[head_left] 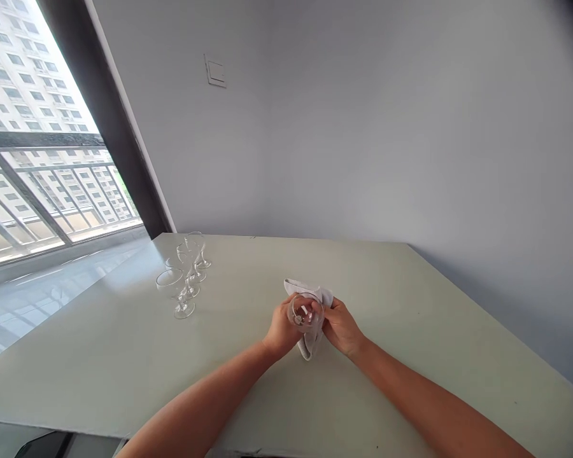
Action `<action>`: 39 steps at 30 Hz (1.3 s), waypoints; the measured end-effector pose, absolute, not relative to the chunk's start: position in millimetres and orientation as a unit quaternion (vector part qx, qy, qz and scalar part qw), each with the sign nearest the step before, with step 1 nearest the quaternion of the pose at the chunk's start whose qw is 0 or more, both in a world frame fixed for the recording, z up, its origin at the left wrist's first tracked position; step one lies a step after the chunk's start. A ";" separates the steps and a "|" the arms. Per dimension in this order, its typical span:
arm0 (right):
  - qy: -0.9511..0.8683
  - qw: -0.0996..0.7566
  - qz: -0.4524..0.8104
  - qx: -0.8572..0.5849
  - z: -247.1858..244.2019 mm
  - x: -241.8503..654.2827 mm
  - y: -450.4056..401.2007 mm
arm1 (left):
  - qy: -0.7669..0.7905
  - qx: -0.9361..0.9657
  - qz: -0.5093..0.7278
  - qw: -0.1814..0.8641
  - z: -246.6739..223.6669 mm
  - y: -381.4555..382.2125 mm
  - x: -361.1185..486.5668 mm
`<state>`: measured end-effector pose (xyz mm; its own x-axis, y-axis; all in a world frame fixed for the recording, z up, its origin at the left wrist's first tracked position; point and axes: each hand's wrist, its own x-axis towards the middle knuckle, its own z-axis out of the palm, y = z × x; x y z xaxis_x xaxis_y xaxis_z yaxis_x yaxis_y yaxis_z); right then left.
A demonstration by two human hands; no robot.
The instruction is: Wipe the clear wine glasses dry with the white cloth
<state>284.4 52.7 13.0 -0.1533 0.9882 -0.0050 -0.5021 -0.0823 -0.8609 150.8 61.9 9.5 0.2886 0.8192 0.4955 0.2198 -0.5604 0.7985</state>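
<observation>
Glass [305, 316] between both hands, over table [410, 356]. Left hand [282, 327] closed around left side of bowl; right hand [342, 326] grips cloth [307, 348] at right side. Long axis foreshortened, mouth tipped toward viewer; stem hidden. Fingertips show through bowl; inside or behind, cannot tell. Glass: clear, smooth, round. Cloth: white, soft-looking, bunched, corner hanging below. Table: pale, flat. Stemmed glasses [170, 286] upright at left, well apart.
</observation>
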 end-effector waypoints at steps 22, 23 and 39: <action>-0.654 0.433 0.476 -0.399 54.1 267.7 43.0 | 0.528 0.764 0.371 -0.023 8.2 88.9 117.1; -0.663 0.419 0.477 -0.397 52.1 272.3 43.1 | 0.514 0.777 0.363 -0.024 8.7 87.8 117.6; -0.699 0.500 0.280 -0.428 28.9 311.7 37.6 | 0.485 0.816 0.308 0.070 5.7 76.8 134.9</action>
